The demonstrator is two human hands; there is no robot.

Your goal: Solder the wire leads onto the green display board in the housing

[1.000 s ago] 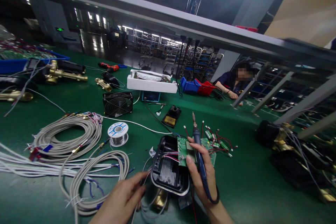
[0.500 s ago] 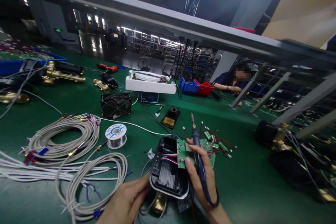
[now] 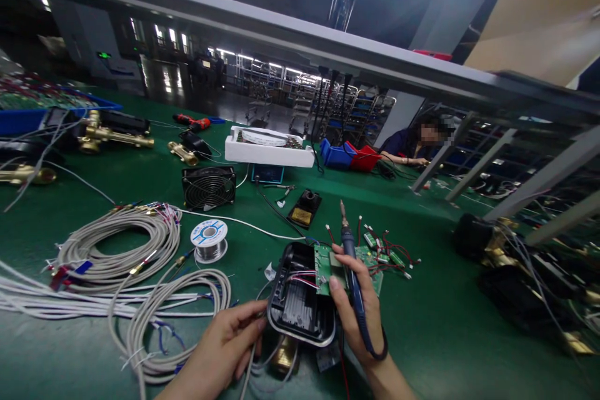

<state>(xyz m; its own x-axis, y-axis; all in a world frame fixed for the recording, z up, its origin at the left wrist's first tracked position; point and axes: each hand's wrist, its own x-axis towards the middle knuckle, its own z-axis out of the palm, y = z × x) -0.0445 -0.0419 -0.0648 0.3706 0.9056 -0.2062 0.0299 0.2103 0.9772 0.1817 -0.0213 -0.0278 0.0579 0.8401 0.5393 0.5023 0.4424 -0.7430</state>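
My right hand [image 3: 359, 303] is closed around a blue soldering iron [image 3: 355, 275], its tip pointing away from me. The thumb and fingers of that hand also rest on a green circuit board [image 3: 323, 270], at the right rim of an open black housing [image 3: 296, 311]. Thin red, white and dark wires run from the board into the housing. Beneath the housing a brass fitting [image 3: 285, 355] shows. Left of the housing, my left hand [image 3: 229, 344] pinches a thin grey cable [image 3: 248, 374]; the fingertips lie close to the housing wall.
A solder spool [image 3: 209, 241], coiled grey cables [image 3: 119, 250] and a black fan [image 3: 209, 187] are to the left. Beyond the housing stands an iron holder [image 3: 304, 209]. Small boards with red-black leads [image 3: 384, 256] lie right. Another person [image 3: 407, 147] sits at far right.
My left hand has shifted slightly up and its fingers have come together on the grey cable beside the housing. My right hand, the iron and the board stay nearly in place.
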